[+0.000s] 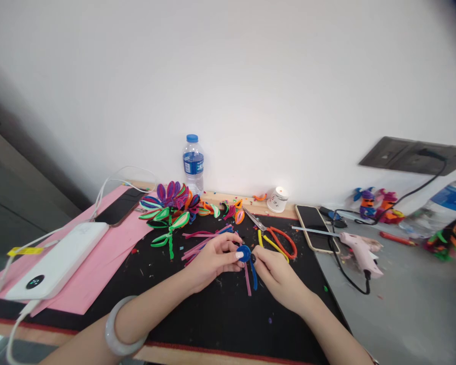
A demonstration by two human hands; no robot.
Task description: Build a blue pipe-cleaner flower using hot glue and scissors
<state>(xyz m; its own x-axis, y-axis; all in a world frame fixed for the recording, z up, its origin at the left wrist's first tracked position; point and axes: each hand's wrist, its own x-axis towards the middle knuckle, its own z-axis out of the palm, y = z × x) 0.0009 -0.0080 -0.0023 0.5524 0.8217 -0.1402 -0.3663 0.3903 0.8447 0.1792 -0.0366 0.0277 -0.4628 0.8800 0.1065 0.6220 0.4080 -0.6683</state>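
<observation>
While pinching a blue disc (pixel 243 253) between thumb and fingers of the left hand (pixel 213 261) above the black mat (pixel 228 317), shows its flat face toward the camera, deep blue and too round for a long axis. Brings right hand (pixel 271 271) thumb and curled fingers together beside its edge; cannot tell on what. Points a blue strip (pixel 254 279) lengthwise toward the near edge; cannot tell whether joined. Near the wall, has a clear blue-capped bottle (pixel 193 165) and white cup (pixel 276 201), contents unclear.

Bare forearms (pixel 163 294), one pale bangle (pixel 112 332)
Thick, smooth and whitish-grey, it rings the arm well behind the left fingers (pixel 228 258); far behind the right fingers (pixel 265 256), a dark sliver (pixel 374 360) shows, too small to identify.
</observation>
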